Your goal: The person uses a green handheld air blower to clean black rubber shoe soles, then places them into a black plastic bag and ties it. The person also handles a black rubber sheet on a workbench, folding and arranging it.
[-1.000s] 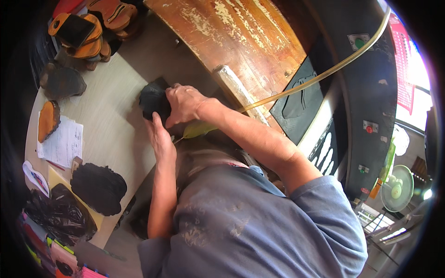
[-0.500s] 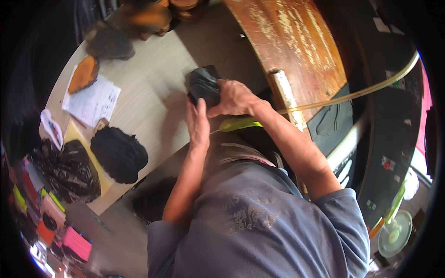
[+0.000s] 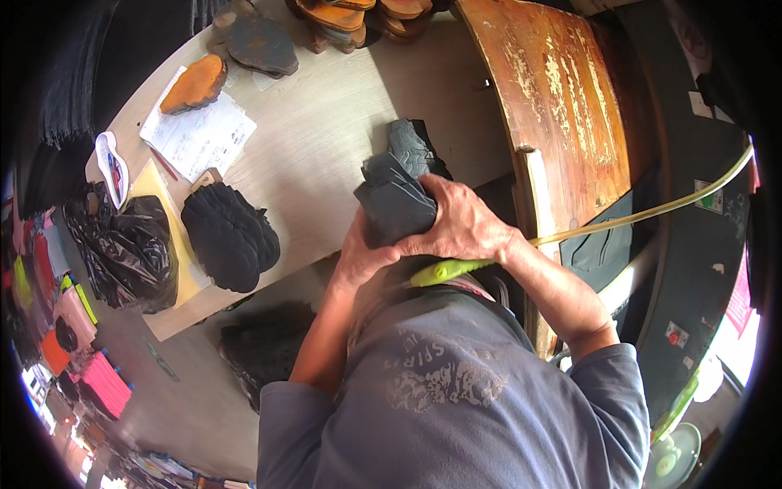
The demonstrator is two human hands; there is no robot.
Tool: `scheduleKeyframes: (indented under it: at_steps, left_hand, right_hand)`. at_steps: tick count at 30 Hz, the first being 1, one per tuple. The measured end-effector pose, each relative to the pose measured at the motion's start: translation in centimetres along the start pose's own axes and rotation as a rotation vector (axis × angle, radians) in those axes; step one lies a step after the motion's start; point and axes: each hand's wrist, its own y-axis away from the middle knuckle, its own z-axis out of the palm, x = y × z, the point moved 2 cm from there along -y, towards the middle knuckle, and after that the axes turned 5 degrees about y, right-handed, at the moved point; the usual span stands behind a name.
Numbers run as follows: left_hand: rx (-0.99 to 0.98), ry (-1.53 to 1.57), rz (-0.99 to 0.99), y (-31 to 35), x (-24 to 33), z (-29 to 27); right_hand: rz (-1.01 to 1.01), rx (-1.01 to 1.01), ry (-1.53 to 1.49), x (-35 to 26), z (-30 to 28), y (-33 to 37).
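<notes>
Black stack of cut pieces (image 3: 397, 204), one: gripped by the fingers of your left hand (image 3: 358, 254) and right hand (image 3: 466, 222), near the desk's (image 3: 314, 147) front edge. Second black pile (image 3: 410, 144): just beyond.

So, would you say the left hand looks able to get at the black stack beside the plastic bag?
Probably yes: nothing visible stands between the left hand and the black stack, but that hand is holding dark pieces.
</notes>
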Motion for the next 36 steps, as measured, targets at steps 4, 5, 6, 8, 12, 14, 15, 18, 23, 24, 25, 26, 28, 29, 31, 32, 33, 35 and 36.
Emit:
scheduleKeyframes:
  at_steps: [4, 5, 6, 8, 12, 14, 15, 18, 23, 24, 25, 26, 28, 29, 31, 32, 33, 35, 36]
  left_hand:
    - [0.046, 0.064, -0.022, 1.7, -0.2, 0.2]
    - [0.049, 0.081, -0.004, 1.9, -0.3, 0.3]
    - [0.066, 0.107, -0.019, 1.9, -0.4, 0.3]
    - [0.123, 0.188, -0.051, 2.0, -0.6, 0.2]
    - [0.125, 0.312, 0.043, 2.7, 0.0, -1.3]
    - [0.1, 0.322, 0.085, 3.1, 0.9, -2.8]
    - [0.126, 0.316, 0.092, 3.4, 1.4, -3.6]
    - [0.087, 0.356, 0.109, 4.0, 3.1, -5.7]
    - [0.112, 0.249, 0.018, 7.1, 6.5, -7.3]
    - [0.087, 0.247, -0.019, 7.8, 6.7, -7.0]
    - [0.066, 0.247, -0.043, 8.5, 6.6, -6.5]
    - [0.046, 0.25, -0.058, 9.1, 6.4, -5.9]
    - [0.052, 0.244, -0.122, 10.0, 5.6, -4.7]
    - [0.058, 0.251, -0.098, 10.3, 5.5, -4.5]
    - [0.069, 0.176, -0.092, 10.9, 5.5, -4.1]
    - [0.09, 0.13, -0.096, 11.2, 5.6, -4.1]
    - [0.129, 0.085, -0.122, 11.6, 5.7, -4.3]
    - [0.128, 0.039, -0.083, 12.4, 5.9, -4.6]
    - [0.127, 0.053, -0.038, 13.0, 5.8, -4.7]
  right_hand:
    - [0.054, -0.086, -0.101, 0.7, 1.5, 0.7]
    - [0.066, -0.101, -0.096, 0.9, 1.7, 0.7]
    - [0.039, -0.091, -0.113, 1.1, 1.6, 0.8]
    - [-0.042, -0.031, -0.094, 1.4, 1.0, 1.6]
    - [0.034, -0.241, 0.047, 2.2, -0.8, 5.1]
    - [0.045, -0.465, 0.116, 2.3, -0.7, 7.0]
    - [-0.035, -0.551, 0.208, 2.1, -0.4, 7.5]
    - [0.019, -0.733, 0.175, 1.5, 0.2, 8.2]
    - [-0.158, -0.68, 0.141, 0.0, -4.7, 10.6]
    - [-0.139, -0.666, 0.155, 0.0, -5.9, 11.1]
    - [-0.086, -0.603, 0.17, 0.0, -6.7, 11.4]
    - [0.028, -0.548, 0.243, 0.2, -7.6, 11.7]
    - [0.023, -0.372, 0.258, 0.1, -8.1, 11.5]
    - [0.037, -0.332, 0.276, 0.0, -8.1, 11.3]
    - [-0.026, -0.227, 0.256, -0.3, -7.8, 10.8]
    - [-0.039, -0.173, 0.211, -0.4, -7.6, 10.4]
    - [-0.009, -0.146, 0.239, -0.5, -7.6, 10.3]
    - [-0.013, -0.084, 0.3, -0.6, -7.3, 10.0]
    - [-0.076, -0.025, 0.305, -0.7, -7.0, 10.0]
